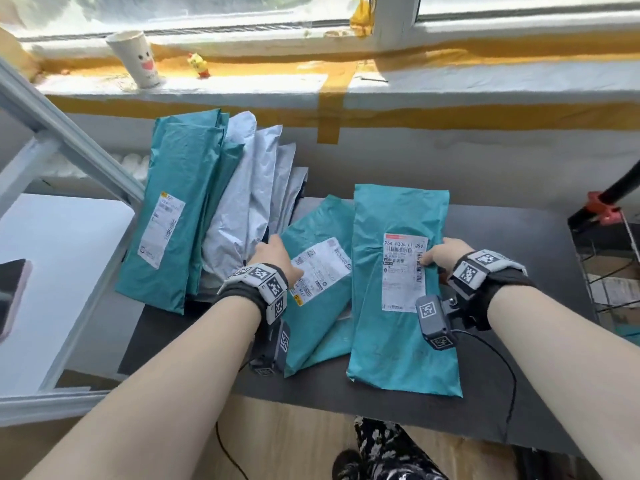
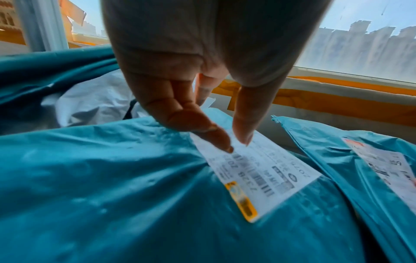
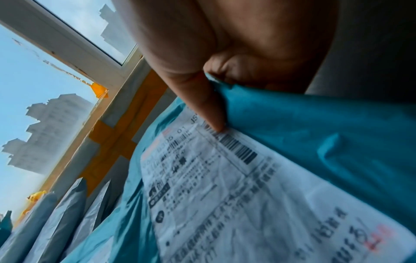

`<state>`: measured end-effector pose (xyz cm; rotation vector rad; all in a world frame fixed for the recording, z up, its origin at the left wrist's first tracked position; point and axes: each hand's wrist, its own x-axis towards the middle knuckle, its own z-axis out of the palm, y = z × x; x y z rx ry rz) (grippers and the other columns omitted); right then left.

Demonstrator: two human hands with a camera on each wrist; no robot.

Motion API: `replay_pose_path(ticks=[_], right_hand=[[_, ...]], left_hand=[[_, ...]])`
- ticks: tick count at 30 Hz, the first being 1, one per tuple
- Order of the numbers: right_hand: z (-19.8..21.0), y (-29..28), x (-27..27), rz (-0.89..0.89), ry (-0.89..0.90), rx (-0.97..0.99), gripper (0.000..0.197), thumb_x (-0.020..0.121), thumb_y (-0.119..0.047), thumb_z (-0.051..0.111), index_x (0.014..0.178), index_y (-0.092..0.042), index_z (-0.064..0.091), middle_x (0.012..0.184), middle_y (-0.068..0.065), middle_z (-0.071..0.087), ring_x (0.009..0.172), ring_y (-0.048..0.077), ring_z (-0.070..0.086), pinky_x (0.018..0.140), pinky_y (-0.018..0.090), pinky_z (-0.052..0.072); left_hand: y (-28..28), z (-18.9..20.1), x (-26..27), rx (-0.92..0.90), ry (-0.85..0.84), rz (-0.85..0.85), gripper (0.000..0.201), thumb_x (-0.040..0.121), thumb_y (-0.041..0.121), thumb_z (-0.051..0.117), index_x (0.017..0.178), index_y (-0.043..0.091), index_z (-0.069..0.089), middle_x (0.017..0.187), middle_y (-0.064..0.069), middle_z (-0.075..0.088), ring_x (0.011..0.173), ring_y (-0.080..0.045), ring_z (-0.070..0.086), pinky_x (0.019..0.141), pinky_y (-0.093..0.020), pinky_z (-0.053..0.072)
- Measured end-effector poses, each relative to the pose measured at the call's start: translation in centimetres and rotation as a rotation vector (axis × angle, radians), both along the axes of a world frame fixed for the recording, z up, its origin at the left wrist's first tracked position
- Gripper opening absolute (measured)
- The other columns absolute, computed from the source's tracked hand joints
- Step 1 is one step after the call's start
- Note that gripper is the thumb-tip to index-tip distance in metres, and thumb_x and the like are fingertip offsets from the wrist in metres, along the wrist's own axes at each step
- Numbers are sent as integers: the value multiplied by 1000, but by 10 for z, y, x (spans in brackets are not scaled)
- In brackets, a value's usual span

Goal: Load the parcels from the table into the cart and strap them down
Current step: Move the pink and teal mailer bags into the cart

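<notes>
Two teal mailer parcels lie flat on the dark table [image 1: 519,306]. My left hand [image 1: 294,268] hovers over the middle teal parcel [image 1: 318,320]; in the left wrist view its straight fingertips [image 2: 225,144] touch that parcel's [image 2: 112,178] white label. My right hand [image 1: 429,258] grips the right edge of the right teal parcel [image 1: 398,341]. In the right wrist view the thumb [image 3: 209,110] presses on this parcel's [image 3: 326,133] label, with the fingers curled under its edge. The wire cart [image 1: 609,271] stands at the table's right end, mostly out of frame.
More teal parcels [image 1: 173,209] and grey-white mailers [image 1: 249,188] lean in a row at the back left against the wall. A white metal frame [image 1: 52,133] stands to the left. A paper cup [image 1: 135,60] and a yellow toy [image 1: 199,65] sit on the windowsill.
</notes>
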<state>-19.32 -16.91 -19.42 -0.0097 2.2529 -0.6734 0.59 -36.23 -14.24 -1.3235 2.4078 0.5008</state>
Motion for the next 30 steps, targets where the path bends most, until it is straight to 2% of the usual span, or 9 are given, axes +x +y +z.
replay_pose_path(ticks=[7,12,15,18,20,23,26,29,30], right_hand=[[9,23,17,-72,38,-93,41,80,3,65,120,5,56,121,21,61,109,36,61,97,46,48],[39,55,47,-158,127,-168,39,84,2,60,123,5,55,123,21,60,112,34,59,99,43,48],[60,87,70,-205,168,-195,40,87,-3,56,127,4,53,130,21,56,121,34,53,102,42,45],[80,125,87,-284,247,-198,40,87,-4,56,126,3,54,130,21,55,121,34,53,102,42,45],[95,150,95,-345,294,-200,40,86,-4,57,125,3,55,129,21,56,120,34,54,101,43,45],[119,195,103,-475,366,-227,38,84,-1,59,121,2,58,124,21,59,115,36,57,99,44,47],[140,242,102,-595,442,-210,35,85,-1,60,119,4,58,120,18,61,111,35,59,95,40,50],[155,291,97,-706,505,-171,28,88,-4,57,116,4,57,114,13,61,103,30,59,79,29,52],[157,309,93,-753,535,-157,28,89,-5,57,116,3,58,116,14,62,103,31,60,83,30,52]], left_hand=[[-1,11,2,-60,51,-27,41,85,38,64,108,5,54,109,-14,61,90,-29,59,70,-31,44],[11,35,17,-31,231,-86,35,87,40,61,106,10,63,104,-11,68,96,-27,66,85,-33,51],[30,55,21,-18,352,-157,24,88,37,61,84,14,60,94,-11,70,88,-27,68,83,-35,54],[58,77,18,-24,473,-207,20,91,35,57,92,15,60,81,-3,70,77,-19,70,72,-27,51],[80,89,11,33,567,-207,19,93,31,55,99,14,60,85,-3,69,70,-16,68,65,-24,49],[119,106,-7,134,699,-239,14,95,28,53,98,15,57,94,-5,69,73,-18,71,67,-28,54],[159,119,-32,217,791,-291,12,96,25,50,100,14,55,96,-3,65,67,-16,67,53,-17,46],[204,127,-62,337,864,-339,8,97,19,49,96,12,50,96,-5,62,60,-15,65,56,-23,49],[221,129,-73,374,874,-357,8,97,18,49,95,11,50,94,-4,62,58,-13,64,60,-27,52]])
